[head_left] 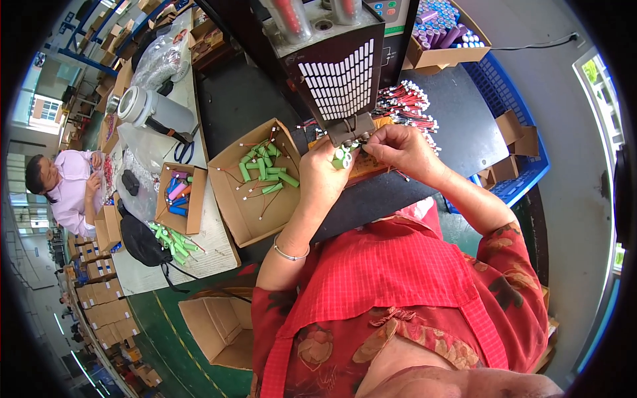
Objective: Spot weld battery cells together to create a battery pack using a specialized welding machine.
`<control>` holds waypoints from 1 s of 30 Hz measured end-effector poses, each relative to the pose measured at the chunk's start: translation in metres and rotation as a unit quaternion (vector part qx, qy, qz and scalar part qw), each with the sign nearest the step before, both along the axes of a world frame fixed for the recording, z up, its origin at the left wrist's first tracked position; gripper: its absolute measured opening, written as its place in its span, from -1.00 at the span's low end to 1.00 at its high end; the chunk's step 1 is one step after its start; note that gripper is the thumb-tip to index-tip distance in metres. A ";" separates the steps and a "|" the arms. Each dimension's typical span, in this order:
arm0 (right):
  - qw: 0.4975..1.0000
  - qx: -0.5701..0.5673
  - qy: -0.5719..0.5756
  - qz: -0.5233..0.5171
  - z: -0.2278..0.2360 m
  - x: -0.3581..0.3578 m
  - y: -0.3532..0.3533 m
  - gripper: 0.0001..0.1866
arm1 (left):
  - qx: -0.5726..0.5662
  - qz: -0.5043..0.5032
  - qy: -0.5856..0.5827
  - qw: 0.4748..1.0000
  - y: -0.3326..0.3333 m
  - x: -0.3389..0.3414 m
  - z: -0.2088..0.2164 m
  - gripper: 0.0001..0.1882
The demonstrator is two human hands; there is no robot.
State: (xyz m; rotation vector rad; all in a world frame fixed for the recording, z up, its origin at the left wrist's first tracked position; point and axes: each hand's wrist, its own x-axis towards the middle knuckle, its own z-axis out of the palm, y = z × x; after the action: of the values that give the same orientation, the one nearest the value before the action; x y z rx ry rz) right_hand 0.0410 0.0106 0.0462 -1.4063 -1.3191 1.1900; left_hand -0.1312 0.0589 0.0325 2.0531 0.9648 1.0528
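My left hand [323, 174] grips a green cylindrical battery cell [342, 158] and holds it up under the head of the black welding machine [338, 73]. My right hand [401, 149] pinches a thin wire at the cell's top end, right beside the left hand. Both hands hover over a black mat [378, 199] on the bench. A pile of red and black wire leads [408, 106] lies just beyond my right hand.
A cardboard box [255, 182] with several green wired cells sits to the left. A smaller box [179, 196] holds blue and pink cells; loose green cells [174, 240] lie near it. A box of purple cells [446, 30] rests on a blue crate [514, 142]. Another person [66, 189] sits far left.
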 end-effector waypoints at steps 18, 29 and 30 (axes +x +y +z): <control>0.991 0.026 0.012 0.132 0.011 0.027 -0.027 -0.81 | -0.436 -0.124 -0.207 0.867 -0.005 -0.030 0.010 -0.69; 0.966 0.211 -0.148 0.019 -0.003 0.003 -0.007 -0.87 | -0.063 -0.003 -0.065 0.996 -0.007 -0.006 -0.003 -0.86; 0.961 0.225 -0.161 0.023 -0.004 0.004 -0.006 -0.88 | -0.042 0.001 -0.060 0.997 -0.007 -0.004 0.000 -0.86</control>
State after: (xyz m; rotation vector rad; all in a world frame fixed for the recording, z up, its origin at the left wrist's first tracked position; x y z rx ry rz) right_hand 0.0445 0.0051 0.0423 -1.2650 -1.7269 0.6398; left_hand -0.1353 0.0514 0.0324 1.9001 0.9338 1.1037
